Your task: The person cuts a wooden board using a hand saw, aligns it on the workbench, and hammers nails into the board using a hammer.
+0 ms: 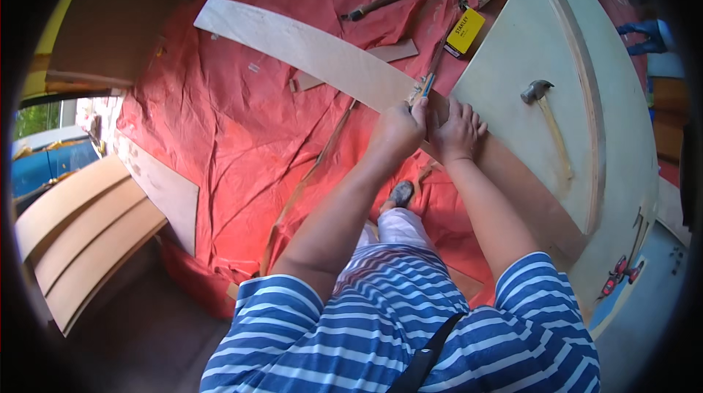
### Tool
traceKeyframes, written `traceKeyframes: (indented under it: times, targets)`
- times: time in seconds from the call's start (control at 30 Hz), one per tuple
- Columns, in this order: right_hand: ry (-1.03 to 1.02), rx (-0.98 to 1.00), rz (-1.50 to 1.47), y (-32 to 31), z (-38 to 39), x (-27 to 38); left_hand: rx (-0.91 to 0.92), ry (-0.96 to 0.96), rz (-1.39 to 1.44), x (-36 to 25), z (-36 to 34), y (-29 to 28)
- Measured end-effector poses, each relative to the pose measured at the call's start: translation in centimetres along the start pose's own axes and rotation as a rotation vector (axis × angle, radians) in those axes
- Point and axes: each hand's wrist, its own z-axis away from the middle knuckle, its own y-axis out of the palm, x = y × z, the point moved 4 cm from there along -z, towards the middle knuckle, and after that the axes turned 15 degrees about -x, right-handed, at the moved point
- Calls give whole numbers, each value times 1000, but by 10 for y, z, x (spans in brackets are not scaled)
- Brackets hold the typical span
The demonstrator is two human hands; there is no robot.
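A long pale wooden strip (315,56) slants across a red sheet. Its darker stretch (523,184) continues to the lower right, past my hands. My left hand (399,129) is closed at the strip's middle, thumb up, beside a small blue-and-metal tool (426,87). Whether the fingers grip that tool cannot be made out. Close on its right, my right hand (459,129) grips the strip, its fingers bent over the far edge.
A pale board (505,78) at right carries a claw hammer (545,111) and a curved wooden strip (582,100). A yellow box (465,32) lies beyond my hands. Curved wooden panels (95,232) stand at left. Red-handled tools (621,272) lie at far right.
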Motion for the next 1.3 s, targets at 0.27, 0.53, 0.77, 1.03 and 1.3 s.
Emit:
traceKeyframes:
  times: [0.27,0.53,0.77,1.03,1.3]
  targets:
    - [77,27,47,-1,19,-28,212,-95,-60,28,139,-102]
    - [47,-46,25,-1,8,-24,110,-86,-64,25,70,-29]
    - [12,-27,80,5,3,-13,158,-179,-53,22,61,-39]
    - [45,-33,109,4,15,-34,195,-93,10,37,142,-96]
    - [64,55,-21,2,3,-7,78,58,18,2,15,-9]
